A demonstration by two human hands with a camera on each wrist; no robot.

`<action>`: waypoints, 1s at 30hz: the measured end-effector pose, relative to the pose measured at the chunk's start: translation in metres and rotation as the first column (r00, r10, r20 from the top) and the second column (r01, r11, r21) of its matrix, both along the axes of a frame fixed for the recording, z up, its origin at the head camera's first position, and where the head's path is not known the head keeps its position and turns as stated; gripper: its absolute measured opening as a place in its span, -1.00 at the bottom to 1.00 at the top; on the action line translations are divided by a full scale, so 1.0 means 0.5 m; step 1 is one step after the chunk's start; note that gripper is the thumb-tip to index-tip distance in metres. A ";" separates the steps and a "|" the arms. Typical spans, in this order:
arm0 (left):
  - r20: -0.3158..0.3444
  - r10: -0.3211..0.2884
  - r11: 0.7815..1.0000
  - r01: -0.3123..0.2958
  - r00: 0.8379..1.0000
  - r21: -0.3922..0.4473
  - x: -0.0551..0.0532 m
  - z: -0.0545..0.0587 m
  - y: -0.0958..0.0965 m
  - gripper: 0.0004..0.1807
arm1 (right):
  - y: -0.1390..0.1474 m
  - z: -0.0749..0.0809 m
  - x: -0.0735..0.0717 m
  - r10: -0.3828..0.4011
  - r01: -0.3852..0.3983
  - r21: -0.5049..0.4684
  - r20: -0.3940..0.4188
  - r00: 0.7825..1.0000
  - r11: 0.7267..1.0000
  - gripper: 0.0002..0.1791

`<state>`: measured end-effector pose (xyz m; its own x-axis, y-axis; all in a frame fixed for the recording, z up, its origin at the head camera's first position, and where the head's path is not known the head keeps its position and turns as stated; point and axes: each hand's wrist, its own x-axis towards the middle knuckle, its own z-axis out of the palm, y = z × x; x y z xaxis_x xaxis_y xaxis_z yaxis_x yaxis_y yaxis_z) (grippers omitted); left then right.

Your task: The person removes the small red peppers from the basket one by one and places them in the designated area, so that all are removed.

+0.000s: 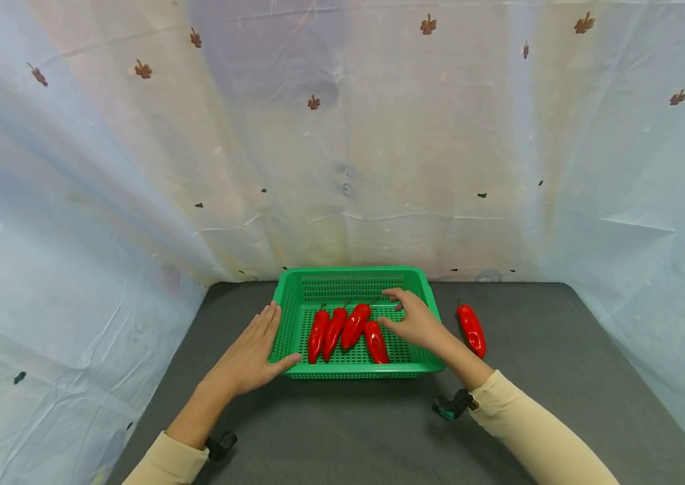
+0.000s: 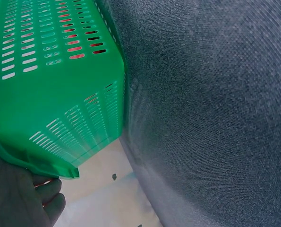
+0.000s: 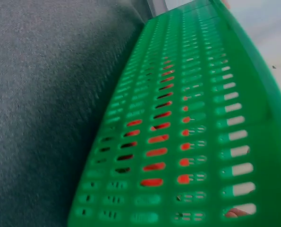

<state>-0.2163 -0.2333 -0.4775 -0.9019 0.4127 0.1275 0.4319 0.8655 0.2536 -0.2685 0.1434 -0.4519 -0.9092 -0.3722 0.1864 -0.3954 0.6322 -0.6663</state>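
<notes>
A green plastic basket (image 1: 354,369) with slotted walls stands on the dark table. Several red chili peppers lie inside it, among them a leftmost pepper (image 1: 318,335) and a shorter-looking one (image 1: 376,342) at the right of the group. My left hand (image 1: 254,353) rests on the basket's left rim, fingers straight and thumb spread toward the front corner. Over the basket's right half, my right hand (image 1: 415,320) has its thumb and fingers apart, with nothing between them, beside the rightmost pepper inside. In the left wrist view, the left hand (image 2: 17,198) lies along the basket's rim (image 2: 31,165).
One more red chili pepper (image 1: 471,330) lies on the table to the right of the basket, next to the right forearm. Dark grey cloth (image 1: 342,431) covers the table. Pale plastic sheeting (image 1: 378,168) hangs behind it and at both sides.
</notes>
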 end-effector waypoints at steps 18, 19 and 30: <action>-0.003 0.001 1.000 -0.001 1.000 -0.004 0.002 -0.001 0.002 0.23 | -0.038 -0.022 0.006 0.011 -0.013 0.019 0.094 0.996 1.000 -0.37; 0.001 0.002 1.000 -0.002 1.000 -0.006 0.002 -0.001 0.002 0.23 | -0.039 -0.025 0.006 0.008 -0.010 0.020 0.096 0.995 1.000 -0.38; -0.007 0.007 1.000 -0.007 1.000 -0.011 0.002 -0.002 0.002 0.22 | -0.044 -0.044 -0.001 0.014 -0.020 0.043 0.153 0.988 0.999 -0.34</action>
